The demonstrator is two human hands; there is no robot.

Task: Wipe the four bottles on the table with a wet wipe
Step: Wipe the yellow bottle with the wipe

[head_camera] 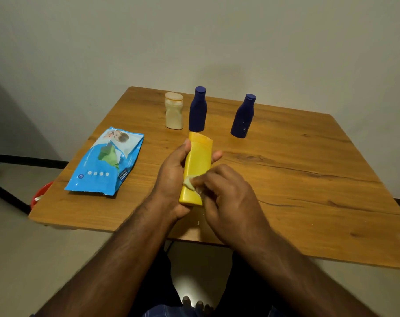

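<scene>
My left hand (171,175) grips a yellow bottle (198,156) from the left and underneath, holding it tilted over the table's near middle. My right hand (226,191) pinches a crumpled wet wipe (191,182) against the bottle's lower part. Behind stand a cream bottle (174,112) with a pale cap, a dark blue bottle (198,109) right beside it, and a second dark blue bottle (243,116) further right, all upright.
A blue pack of wet wipes (105,163) lies flat on the wooden table (309,179) at the left. A red bucket (40,195) sits on the floor below the table's left edge. A plain wall stands behind the table.
</scene>
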